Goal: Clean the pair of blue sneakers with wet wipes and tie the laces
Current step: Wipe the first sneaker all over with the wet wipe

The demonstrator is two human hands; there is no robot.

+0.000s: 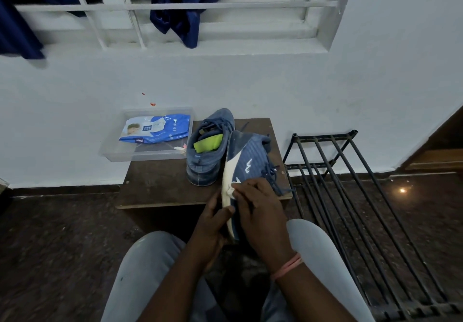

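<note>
One blue sneaker (248, 161) is tipped on its side, its white sole edge turned to the left and its laces hanging loose to the right. My left hand (213, 224) grips its toe end from below. My right hand (258, 206) pinches a small white wet wipe (231, 191) against the white sole edge. The other blue sneaker (209, 146) stands upright on the small brown table (155, 181), with a green insole showing inside. A blue pack of wet wipes (156, 129) lies in a clear plastic tray (112, 155) at the table's back left.
A black metal shoe rack (350, 196) stands right of the table, close to my right knee. A white wall and a barred window with blue curtains (175, 16) rise behind. The floor is dark. My knees in light trousers (140, 271) frame the bottom.
</note>
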